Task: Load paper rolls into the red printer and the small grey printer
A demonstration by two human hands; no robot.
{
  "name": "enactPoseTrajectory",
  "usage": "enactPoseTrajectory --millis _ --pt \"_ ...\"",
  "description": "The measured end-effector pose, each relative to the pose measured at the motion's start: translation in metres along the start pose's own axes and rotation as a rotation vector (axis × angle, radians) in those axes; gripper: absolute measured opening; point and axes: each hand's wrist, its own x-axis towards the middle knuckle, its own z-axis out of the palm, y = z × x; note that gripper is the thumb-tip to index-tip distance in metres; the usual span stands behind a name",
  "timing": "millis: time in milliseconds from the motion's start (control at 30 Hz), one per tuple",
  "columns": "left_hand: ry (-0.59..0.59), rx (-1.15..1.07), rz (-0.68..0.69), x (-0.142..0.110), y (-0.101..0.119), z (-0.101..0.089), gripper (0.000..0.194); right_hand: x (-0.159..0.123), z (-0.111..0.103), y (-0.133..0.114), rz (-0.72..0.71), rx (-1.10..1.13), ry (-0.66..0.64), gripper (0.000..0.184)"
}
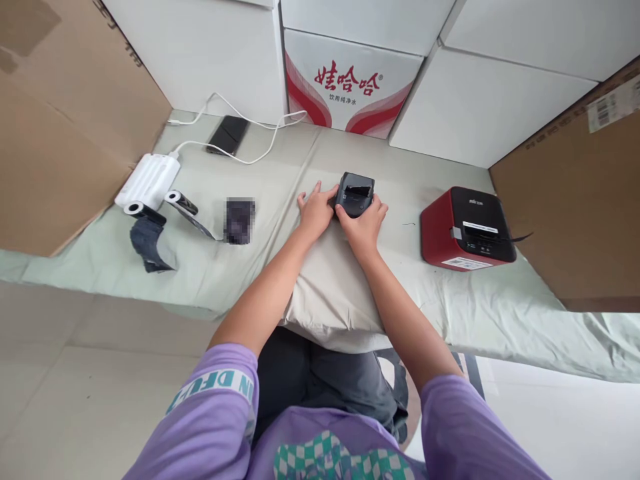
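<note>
Right now in the head view, your left hand (pixel 317 215) is partly open, fingers spread, its thumb side against the left of the small black boxy device with a slot in its top (pixel 354 208); your right hand (pixel 365 230) curls around the device's near right corner, thumb at its front and fingers along the right side. The device sits between your hands on the worktop, covered in pale green cloth (pixel 400 267). Over on your left, there are two dark rolls with white cores (pixel 185 202), strips trailing loose, and just beside them a white plastic block (pixel 150 179) with a white cable (pixel 273 141) running from it. A flat black rectangular object (pixel 228 135) lies behind, and a dark pixelated patch hides something nearer you. Well apart on your right stands the red and black box-shaped machine (pixel 467 230), a thin dark strip sticking out from it.
</note>
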Motion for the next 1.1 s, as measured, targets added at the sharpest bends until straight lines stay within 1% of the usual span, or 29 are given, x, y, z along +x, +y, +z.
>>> enactPoseTrajectory --millis 233,500,633,800,900,1100 --pt "-0.034 0.001 -0.030 0.004 0.003 -0.001 0.070 0.006 0.004 0.003 -0.076 -0.077 0.002 0.087" --pt "-0.017 -0.030 -0.008 0.003 0.002 -0.002 0.066 0.008 0.002 0.004 -0.083 -0.085 0.013 0.082" --pt "-0.019 -0.057 0.019 0.001 0.001 -0.002 0.070 0.008 -0.001 0.005 -0.041 -0.028 -0.005 0.072" --pt "0.038 -0.062 0.014 -0.002 0.002 0.002 0.071 0.006 -0.003 0.009 -0.045 0.034 0.082 0.053" --pt "0.040 -0.051 0.013 -0.002 0.003 0.002 0.072 0.015 -0.004 0.017 -0.046 0.060 0.064 0.049" --pt "0.045 -0.063 0.022 -0.001 0.002 0.002 0.072 0.050 -0.012 0.030 -0.120 0.144 -0.053 0.060"
